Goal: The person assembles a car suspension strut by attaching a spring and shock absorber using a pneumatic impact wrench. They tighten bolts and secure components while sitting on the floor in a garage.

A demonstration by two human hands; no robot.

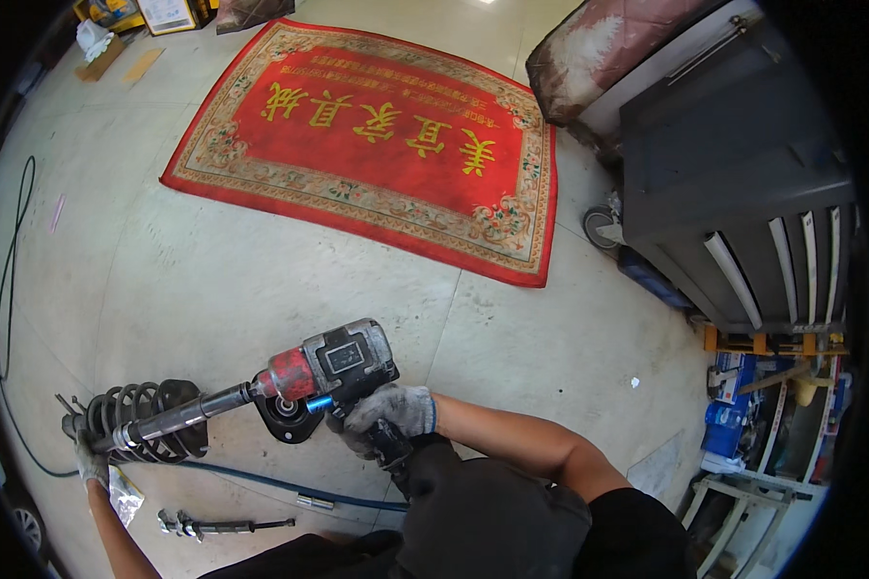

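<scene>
My right hand [392, 413], in a grey glove, is wrapped round the handle of a black and red impact wrench [343, 359]. The wrench points left, and a long grey metal shaft [188, 410] runs from its nose along a strut with a black coil spring [135, 398]. My gloved left hand [91, 461] is closed at the strut's far-left end, its fingers partly hidden. Behind the wrench nose, a black strut mount [288, 413] with a round centre lies on the floor. Nearer me lies a spring compressor [217, 525] with a threaded rod.
A blue hose [261, 475] crosses the floor beside a small metal socket [315, 502] and a clear plastic bag [126, 497]. A black cable [14, 261] loops at left. Further off lies a red patterned rug [386, 145]. A dark tool cabinet [734, 183] and shelving [743, 511] stand at right.
</scene>
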